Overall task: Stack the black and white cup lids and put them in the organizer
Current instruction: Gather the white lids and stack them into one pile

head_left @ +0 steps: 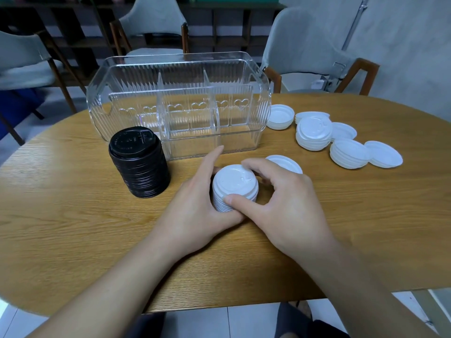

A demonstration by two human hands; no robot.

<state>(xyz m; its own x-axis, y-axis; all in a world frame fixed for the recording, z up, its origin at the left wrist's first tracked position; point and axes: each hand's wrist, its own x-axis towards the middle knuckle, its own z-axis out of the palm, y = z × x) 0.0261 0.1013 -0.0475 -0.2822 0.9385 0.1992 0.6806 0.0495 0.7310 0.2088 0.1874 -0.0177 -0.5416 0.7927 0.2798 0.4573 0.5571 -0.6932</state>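
Our left hand (pixel 195 201) and right hand (pixel 280 206) grip the white lid stack (pixel 234 187), squaring it; next, more loose white lids (pixel 349 152) need adding.

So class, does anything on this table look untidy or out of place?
Yes: the loose white lids right of the clear organizer lie scattered, some upside down, some in leaning piles. The black lid stack stands straight.

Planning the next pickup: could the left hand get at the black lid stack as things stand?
Probably yes: the black lid stack stands uncovered just left of the left hand, but that hand first must release the white lid stack.
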